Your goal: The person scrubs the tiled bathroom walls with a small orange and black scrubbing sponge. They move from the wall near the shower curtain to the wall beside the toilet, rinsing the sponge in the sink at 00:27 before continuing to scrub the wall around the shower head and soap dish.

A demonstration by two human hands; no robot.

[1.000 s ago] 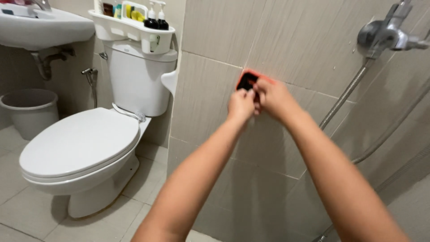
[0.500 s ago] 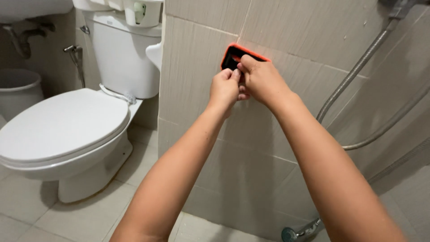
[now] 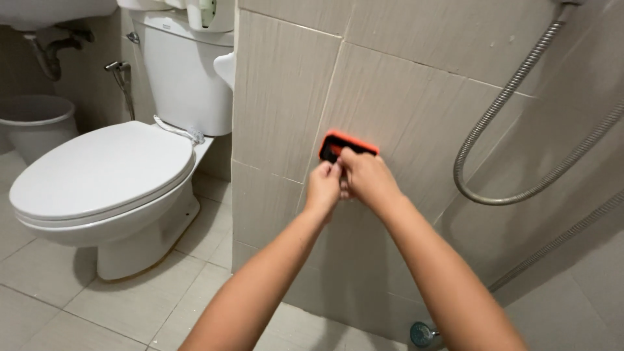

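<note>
Both my hands press an orange and black scrub brush (image 3: 339, 143) flat against the beige tiled wall (image 3: 390, 84). My left hand (image 3: 323, 187) grips its lower left part. My right hand (image 3: 368, 179) closes over its lower right side and hides much of the brush. Only the brush's orange upper edge and a bit of black show above my fingers.
A white toilet (image 3: 104, 172) with its lid down stands at the left, its tank (image 3: 185, 71) against the wall end. A grey bin (image 3: 36, 123) sits far left under a sink. A metal shower hose (image 3: 513, 143) loops on the right wall.
My hands and the brush have slid downwards along the wall tile. The view has tilted lower, so the shelf above the toilet tank has mostly left the frame.
</note>
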